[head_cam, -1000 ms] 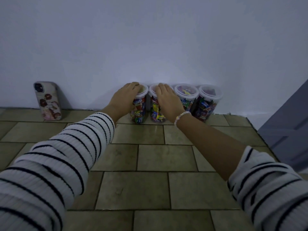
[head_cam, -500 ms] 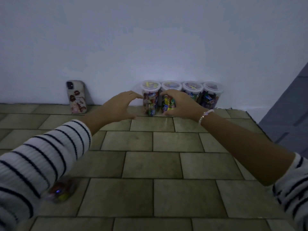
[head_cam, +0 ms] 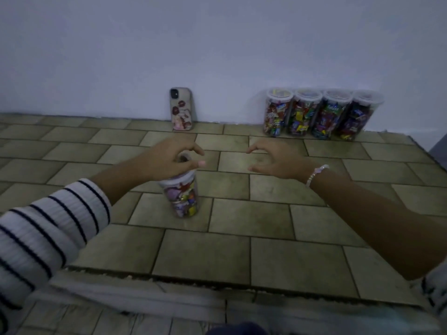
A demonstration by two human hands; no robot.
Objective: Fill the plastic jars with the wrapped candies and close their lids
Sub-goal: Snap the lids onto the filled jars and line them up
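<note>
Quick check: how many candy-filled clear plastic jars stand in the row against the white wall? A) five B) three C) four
C: four lidded jars stand side by side at the wall; a fifth jar stands apart, its lid held by the left hand.

Your left hand [head_cam: 174, 159] grips the top of a candy jar [head_cam: 183, 201]. Your right hand [head_cam: 280, 162] hovers near, holding nothing. Four full jars [head_cam: 300, 114] stand by the wall [head_cam: 217, 56].

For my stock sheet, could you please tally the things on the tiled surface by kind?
Jars: 5 (four in a row, one under the left hand)
Phone: 1
Total: 6
</note>
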